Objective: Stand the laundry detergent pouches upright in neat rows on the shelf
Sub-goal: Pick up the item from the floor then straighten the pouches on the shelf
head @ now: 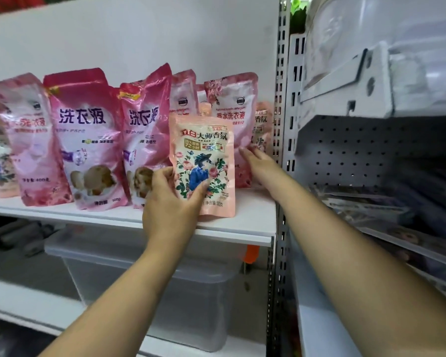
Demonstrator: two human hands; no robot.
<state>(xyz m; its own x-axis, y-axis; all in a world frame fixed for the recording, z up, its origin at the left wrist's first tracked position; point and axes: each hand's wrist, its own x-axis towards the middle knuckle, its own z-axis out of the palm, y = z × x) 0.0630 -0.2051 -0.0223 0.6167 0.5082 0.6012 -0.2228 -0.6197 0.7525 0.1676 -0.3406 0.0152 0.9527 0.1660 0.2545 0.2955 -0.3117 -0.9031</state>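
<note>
Two bare forearms reach up from the bottom edge toward the white shelf (242, 217). On the left, the left hand (170, 202) grips a peach floral pouch (204, 166) by its lower left corner, thumb across the front and fingers (162, 176) curled behind, holding it upright with its base at the front of the shelf. Further back, the right hand (258, 163) stretches with fingers straight and slightly apart, tips touching the foot of a pale pink pouch (232, 119) standing behind the peach one. Just beside the slotted upright (281, 124), another peach pouch (262, 124) stands partly hidden. To the left, two darker pink pouches (88, 140) and a light pink pouch (29, 140) stand in a loose front row, leaning slightly. Below the shelf sits a clear plastic bin (191, 292).
</note>
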